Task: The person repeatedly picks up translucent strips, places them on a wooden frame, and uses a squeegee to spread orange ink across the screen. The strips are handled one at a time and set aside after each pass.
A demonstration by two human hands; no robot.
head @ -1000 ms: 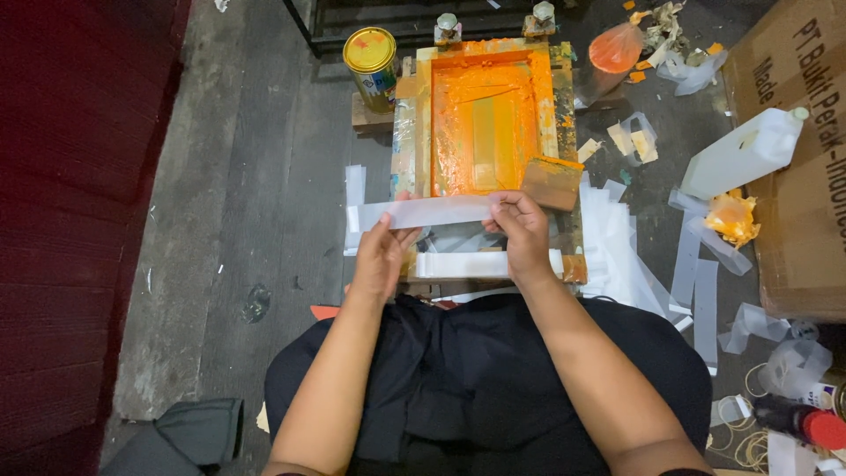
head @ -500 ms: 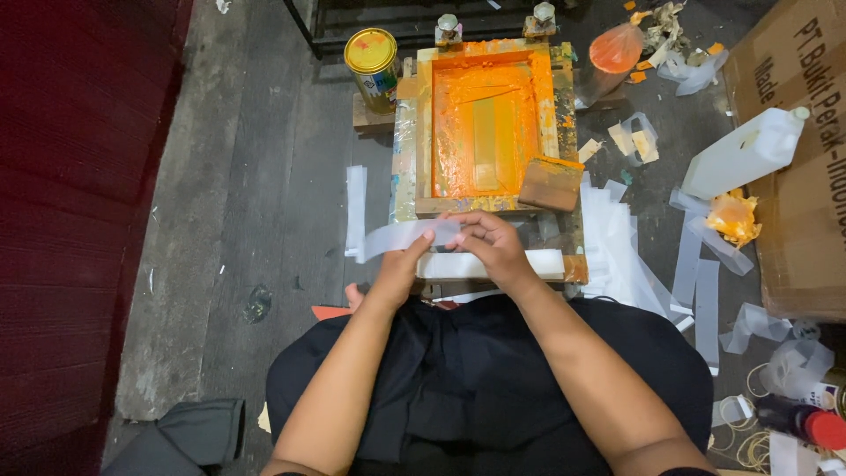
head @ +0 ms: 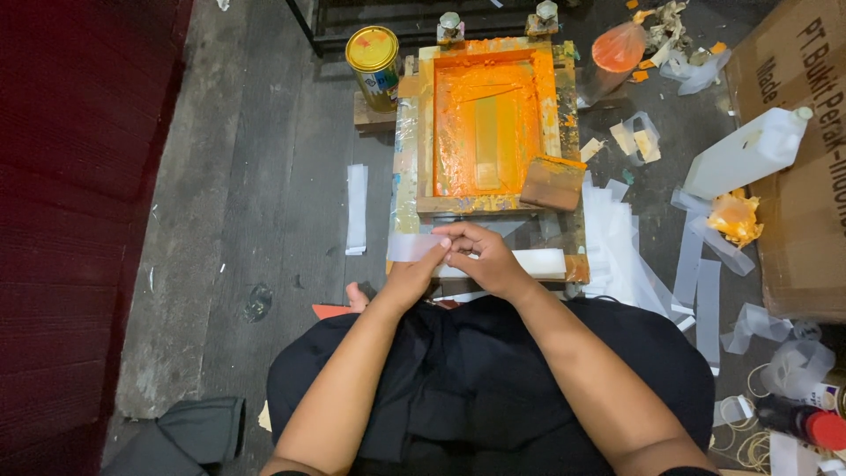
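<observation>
Fingers of both hands pinch one translucent white strip (head: pixel 414 246). Left hand (head: pixel 414 275) grips it from below, thumb on top; right hand (head: pixel 480 258) curls over its right end, fingertips pressed together on it. Strip's free end sticks out to my left, at the near edge of the wooden screen frame (head: pixel 490 123), which is smeared with orange ink. Brown squeegee block (head: pixel 552 182) sits on the frame's near right corner. White bar (head: pixel 539 262) lies just beyond my right hand. Yellow-lidded can (head: pixel 373 51) stands beside the frame's far left corner. Loose white strips (head: pixel 617 251) piled right of the frame; white plastic jug (head: pixel 745 153) further right.
</observation>
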